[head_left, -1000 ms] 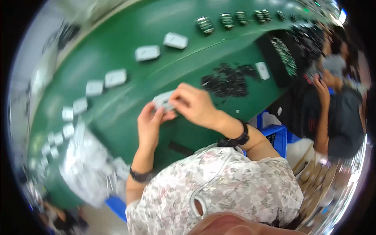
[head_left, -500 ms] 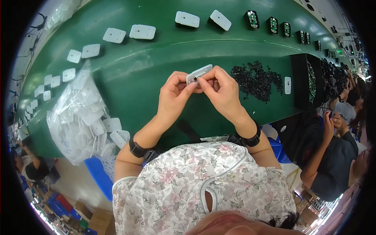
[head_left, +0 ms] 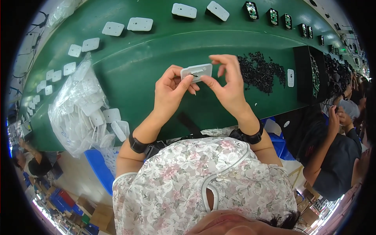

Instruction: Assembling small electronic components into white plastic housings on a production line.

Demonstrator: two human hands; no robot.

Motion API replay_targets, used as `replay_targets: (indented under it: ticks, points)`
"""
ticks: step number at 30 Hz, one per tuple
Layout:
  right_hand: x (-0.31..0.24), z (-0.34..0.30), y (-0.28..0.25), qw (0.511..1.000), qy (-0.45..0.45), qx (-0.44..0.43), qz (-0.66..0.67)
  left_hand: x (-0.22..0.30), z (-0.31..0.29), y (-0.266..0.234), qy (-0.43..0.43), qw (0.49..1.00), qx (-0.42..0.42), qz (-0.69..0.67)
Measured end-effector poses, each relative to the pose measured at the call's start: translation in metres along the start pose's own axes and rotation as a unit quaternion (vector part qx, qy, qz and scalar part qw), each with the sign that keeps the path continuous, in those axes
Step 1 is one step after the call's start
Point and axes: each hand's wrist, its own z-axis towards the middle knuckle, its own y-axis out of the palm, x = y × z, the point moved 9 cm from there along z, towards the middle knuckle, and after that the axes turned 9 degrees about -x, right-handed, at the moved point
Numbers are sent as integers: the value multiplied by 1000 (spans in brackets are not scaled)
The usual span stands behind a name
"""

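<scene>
My left hand (head_left: 171, 87) grips a white plastic cover (head_left: 203, 70) by its left end, thumb on the face and fingers behind. The cover's hollow inner side faces up, and a small black part (head_left: 194, 75) sits in it beside my left thumb. My right hand (head_left: 228, 83) is open at the cover's right end, forefinger and thumb spread apart. Its thumb tip is at the cover's lower edge; whether it touches I cannot tell. To the right of that hand lies a loose pile of small black parts (head_left: 261, 72) on the green table (head_left: 156, 113).
A clear plastic bag (head_left: 74, 113) of white covers lies at the left. White covers (head_left: 140, 24) line the table's far side, with black housings holding green circuit boards (head_left: 273, 17) farther right. A black box (head_left: 304, 74) stands beyond a single cover (head_left: 290, 78). A co-worker (head_left: 333, 145) sits at the right.
My right hand has come off the cover, and its fingers have spread and moved right. The cover has tilted to show more of its inner face, with the black part visible in it.
</scene>
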Motion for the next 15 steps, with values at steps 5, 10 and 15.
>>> replay_targets:
  ticks: [5, 10, 15]
  points:
    - [34, -8, 29, 960, 162, -139, 180, 1, -3, 5, 6, 998, -28, 56]
    - [44, -9, 44, 907, 198, -268, 257, 0, -9, 8, -25, 993, -66, 97]
    - [51, -5, 41, 902, 215, -205, 315, 10, -3, 10, -25, 997, -59, 32]
